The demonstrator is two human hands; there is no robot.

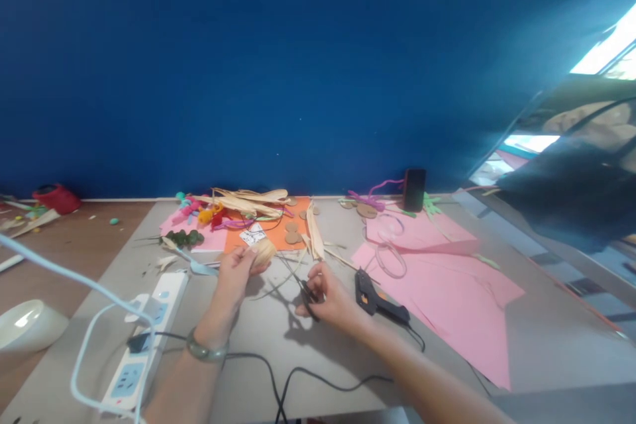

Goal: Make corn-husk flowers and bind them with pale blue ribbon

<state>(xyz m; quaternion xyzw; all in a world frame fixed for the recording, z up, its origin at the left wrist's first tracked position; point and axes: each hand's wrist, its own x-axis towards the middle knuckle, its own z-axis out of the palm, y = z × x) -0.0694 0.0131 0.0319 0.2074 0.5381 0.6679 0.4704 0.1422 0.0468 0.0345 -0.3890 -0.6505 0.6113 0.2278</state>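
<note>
My left hand (238, 271) is closed on a pale piece of dried corn husk (264, 252), pinched between thumb and fingers. A bracelet circles that wrist. In my right hand (328, 295) is a pair of black-handled scissors (308, 293), fingers in the handles and blades directed up and left toward the husk. The blades look parted, and their tips are close to the piece but seem apart from it. A thin stem (275, 289) hangs below the left hand. Just beyond lies an orange sheet (238, 236) with round brown discs (292, 233) and a long husk strip (314, 232).
A black glue gun (380, 301) lies right of my right hand, beside pink sheets (457, 305). A power strip (144, 344) with cables is at the left, near a white bowl (32, 326). Husks (248, 201), yarn and a dark phone-like block (414, 190) line the blue partition (298, 79).
</note>
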